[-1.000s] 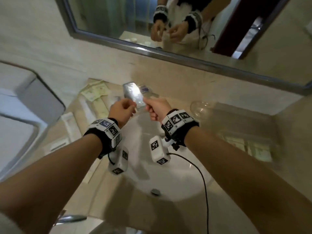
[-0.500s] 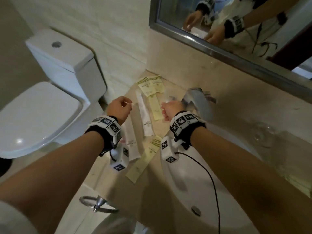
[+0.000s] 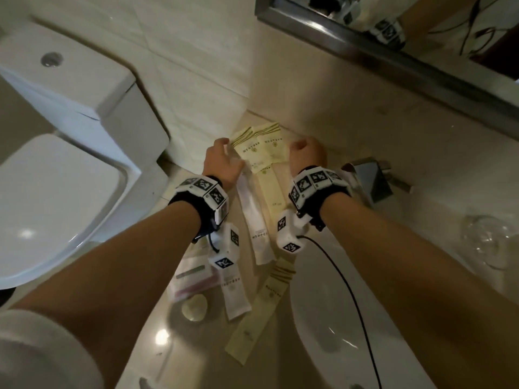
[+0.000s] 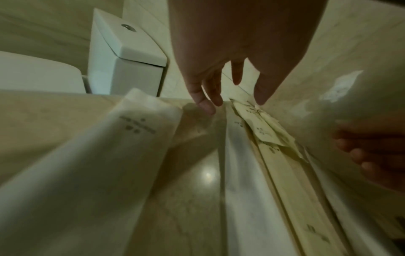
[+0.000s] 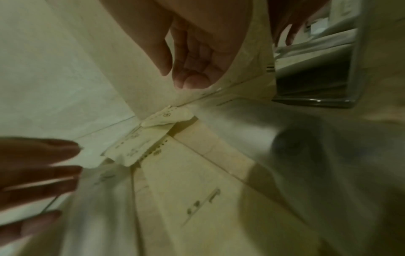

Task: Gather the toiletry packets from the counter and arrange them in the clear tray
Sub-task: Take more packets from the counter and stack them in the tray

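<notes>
Several toiletry packets lie on the beige counter (image 3: 157, 346) left of the sink. Two small yellow packets (image 3: 252, 148) (image 4: 263, 128) (image 5: 142, 143) sit in the back corner. A long white packet (image 3: 254, 214) and a long yellow packet (image 3: 271, 189) lie below them, with another white packet (image 3: 234, 293) and another yellow packet (image 3: 258, 313) nearer me. My left hand (image 3: 222, 153) (image 4: 230, 102) hovers with straight, spread fingers at the small packets' left edge. My right hand (image 3: 307, 153) (image 5: 186, 69) is curled and holds nothing, just right of them. The clear tray is out of view.
A clear-wrapped item (image 3: 193, 279) and a round soap (image 3: 194, 306) lie at the counter's left edge. The faucet (image 3: 373, 178) and sink basin (image 3: 337, 346) are on the right, with a glass (image 3: 486, 240) beyond. A toilet (image 3: 56, 192) stands left, a mirror (image 3: 393, 37) above.
The head view has swung left from the sink to the packets. Both hands have moved forward to the back corner, and my left fingers have uncurled.
</notes>
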The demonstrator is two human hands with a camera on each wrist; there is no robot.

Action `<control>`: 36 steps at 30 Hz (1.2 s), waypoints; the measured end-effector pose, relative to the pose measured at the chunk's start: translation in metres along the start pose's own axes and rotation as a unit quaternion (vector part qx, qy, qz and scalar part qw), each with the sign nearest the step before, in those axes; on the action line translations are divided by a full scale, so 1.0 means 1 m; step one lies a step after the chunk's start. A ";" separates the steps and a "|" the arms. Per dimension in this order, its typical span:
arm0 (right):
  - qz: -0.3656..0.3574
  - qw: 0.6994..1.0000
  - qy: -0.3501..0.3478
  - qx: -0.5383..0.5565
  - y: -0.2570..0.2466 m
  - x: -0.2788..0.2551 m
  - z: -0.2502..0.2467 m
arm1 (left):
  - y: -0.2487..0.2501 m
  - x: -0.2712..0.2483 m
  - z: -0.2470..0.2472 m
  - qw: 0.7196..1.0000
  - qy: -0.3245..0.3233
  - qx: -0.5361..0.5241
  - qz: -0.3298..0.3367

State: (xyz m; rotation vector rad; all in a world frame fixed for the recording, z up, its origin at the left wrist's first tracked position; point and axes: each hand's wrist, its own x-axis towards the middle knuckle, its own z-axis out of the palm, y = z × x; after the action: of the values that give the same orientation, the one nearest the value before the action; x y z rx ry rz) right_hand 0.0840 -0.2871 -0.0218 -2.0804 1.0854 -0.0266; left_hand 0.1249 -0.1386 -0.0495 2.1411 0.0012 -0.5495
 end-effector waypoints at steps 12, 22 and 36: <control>-0.031 0.988 -0.066 -0.135 0.002 0.030 0.036 | -0.001 0.039 0.015 0.998 0.022 0.044 0.037; -0.082 0.980 -0.046 -0.177 0.003 0.022 0.027 | 0.013 0.033 0.009 0.994 0.071 -0.046 0.070; -0.114 0.979 0.030 0.167 -0.006 -0.042 -0.063 | 0.062 -0.042 -0.013 0.979 0.104 -0.071 0.161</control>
State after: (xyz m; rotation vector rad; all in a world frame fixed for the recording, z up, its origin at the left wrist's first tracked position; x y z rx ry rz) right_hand 0.0395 -0.2942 0.0393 -1.8949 0.8065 -0.3629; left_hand 0.1044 -0.1567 0.0212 1.9962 -0.1824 -0.1310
